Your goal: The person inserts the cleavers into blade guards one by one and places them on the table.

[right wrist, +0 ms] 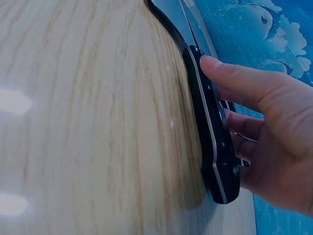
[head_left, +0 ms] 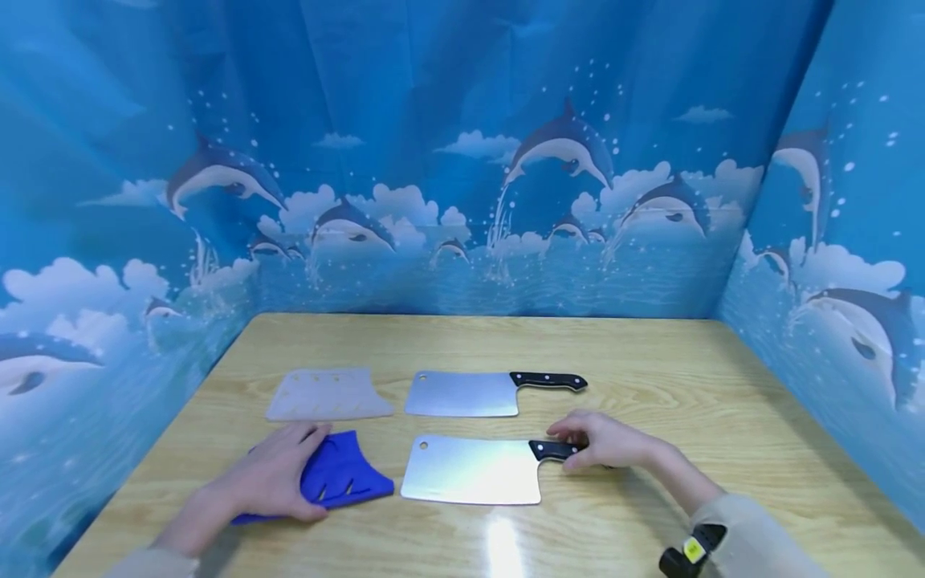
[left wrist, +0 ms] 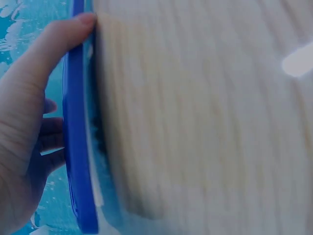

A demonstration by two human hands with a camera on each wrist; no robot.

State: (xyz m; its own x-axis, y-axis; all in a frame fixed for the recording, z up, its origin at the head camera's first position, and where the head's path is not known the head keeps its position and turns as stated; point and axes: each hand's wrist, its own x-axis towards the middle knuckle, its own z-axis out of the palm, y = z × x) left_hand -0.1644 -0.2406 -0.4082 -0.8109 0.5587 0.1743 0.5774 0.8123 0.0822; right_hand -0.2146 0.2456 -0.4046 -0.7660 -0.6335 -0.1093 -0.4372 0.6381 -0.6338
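My left hand (head_left: pixel 270 474) spans a blue cleaver sheath (head_left: pixel 343 470) at the left front, thumb on its near edge and fingers over the far side. In the left wrist view the thumb lies on the edge of the blue sheath (left wrist: pixel 76 142), with the fingers partly hidden behind it. On the right, my right hand (head_left: pixel 600 440) holds the black handle of the nearer cleaver (head_left: pixel 470 474), whose blade lies flat and points left toward the sheath. The right wrist view has the thumb against the black handle (right wrist: pixel 205 112) and the fingers curled behind.
Behind these lie a second cleaver (head_left: pixel 462 395) with a black handle and a whitish translucent sheath (head_left: pixel 325 393), side by side on the wooden table (head_left: pixel 491 341). A blue dolphin-print curtain (head_left: pixel 433 185) rises along the table's back and both sides.
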